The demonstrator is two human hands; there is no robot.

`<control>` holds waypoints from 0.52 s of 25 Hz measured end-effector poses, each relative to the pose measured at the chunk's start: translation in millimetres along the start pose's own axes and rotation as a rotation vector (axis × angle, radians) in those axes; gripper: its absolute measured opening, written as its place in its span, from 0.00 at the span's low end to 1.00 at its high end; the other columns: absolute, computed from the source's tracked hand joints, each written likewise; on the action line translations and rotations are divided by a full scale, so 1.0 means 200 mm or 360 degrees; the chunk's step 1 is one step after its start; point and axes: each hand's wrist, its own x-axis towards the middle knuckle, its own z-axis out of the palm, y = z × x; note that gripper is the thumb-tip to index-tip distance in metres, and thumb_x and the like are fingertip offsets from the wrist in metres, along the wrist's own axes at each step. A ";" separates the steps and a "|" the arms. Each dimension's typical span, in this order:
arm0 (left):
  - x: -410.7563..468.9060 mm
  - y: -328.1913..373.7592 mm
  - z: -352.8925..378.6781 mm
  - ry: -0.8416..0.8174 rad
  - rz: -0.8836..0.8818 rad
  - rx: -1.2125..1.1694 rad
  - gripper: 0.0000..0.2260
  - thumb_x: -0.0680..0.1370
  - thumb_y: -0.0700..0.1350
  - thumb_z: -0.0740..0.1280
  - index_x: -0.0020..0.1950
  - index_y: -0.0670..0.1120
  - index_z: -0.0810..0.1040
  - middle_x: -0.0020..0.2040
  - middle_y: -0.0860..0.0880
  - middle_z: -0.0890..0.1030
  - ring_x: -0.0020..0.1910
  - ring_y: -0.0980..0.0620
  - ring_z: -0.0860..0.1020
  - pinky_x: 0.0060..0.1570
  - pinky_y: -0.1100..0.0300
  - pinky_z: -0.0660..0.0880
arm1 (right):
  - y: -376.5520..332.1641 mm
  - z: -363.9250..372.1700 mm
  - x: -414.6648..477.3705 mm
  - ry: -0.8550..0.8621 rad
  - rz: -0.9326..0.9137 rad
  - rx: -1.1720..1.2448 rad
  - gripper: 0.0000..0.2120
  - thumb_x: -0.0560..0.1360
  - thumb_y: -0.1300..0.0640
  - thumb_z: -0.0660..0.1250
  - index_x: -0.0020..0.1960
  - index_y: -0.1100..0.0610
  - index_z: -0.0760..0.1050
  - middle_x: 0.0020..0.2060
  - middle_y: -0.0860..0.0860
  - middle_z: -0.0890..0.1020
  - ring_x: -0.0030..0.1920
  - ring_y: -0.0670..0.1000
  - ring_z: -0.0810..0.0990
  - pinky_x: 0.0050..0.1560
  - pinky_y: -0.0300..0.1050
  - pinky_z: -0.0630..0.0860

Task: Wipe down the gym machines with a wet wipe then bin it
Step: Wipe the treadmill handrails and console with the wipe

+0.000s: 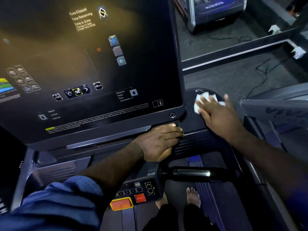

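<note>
Wet wipe (200,99) pinned under right hand (215,112), fingers spread straight for full contact on treadmill side tray (190,108). Left hand (158,142) lies flat on console ledge (108,139), likely bracing the reach.

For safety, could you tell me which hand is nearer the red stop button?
Left. The left hand rests on the ledge above the red stop button; the right hand is farther up-right.
</note>
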 end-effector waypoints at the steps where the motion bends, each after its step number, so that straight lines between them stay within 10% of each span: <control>1: 0.00 0.01 0.01 0.0013 0.0007 -0.0001 0.16 0.79 0.41 0.62 0.62 0.37 0.82 0.71 0.41 0.79 0.76 0.41 0.71 0.78 0.43 0.63 | -0.01 0.02 0.11 -0.0022 0.0014 -0.0033 0.22 0.86 0.47 0.54 0.78 0.48 0.69 0.77 0.50 0.72 0.78 0.57 0.68 0.79 0.68 0.54; 8: 0.01 0.02 -0.01 0.0022 0.0013 0.0048 0.17 0.79 0.42 0.62 0.62 0.36 0.82 0.69 0.40 0.80 0.75 0.40 0.72 0.79 0.44 0.62 | -0.18 0.01 -0.29 -0.0107 -0.0429 0.0461 0.18 0.84 0.48 0.60 0.70 0.50 0.80 0.72 0.49 0.78 0.77 0.50 0.70 0.78 0.53 0.63; 13: 0.01 0.00 0.00 0.0076 0.0070 -0.0001 0.16 0.78 0.39 0.64 0.62 0.36 0.82 0.69 0.41 0.80 0.74 0.41 0.73 0.79 0.44 0.62 | 0.02 0.04 0.10 -0.0063 0.0060 0.0336 0.27 0.85 0.40 0.50 0.81 0.48 0.62 0.80 0.53 0.67 0.80 0.58 0.64 0.79 0.61 0.62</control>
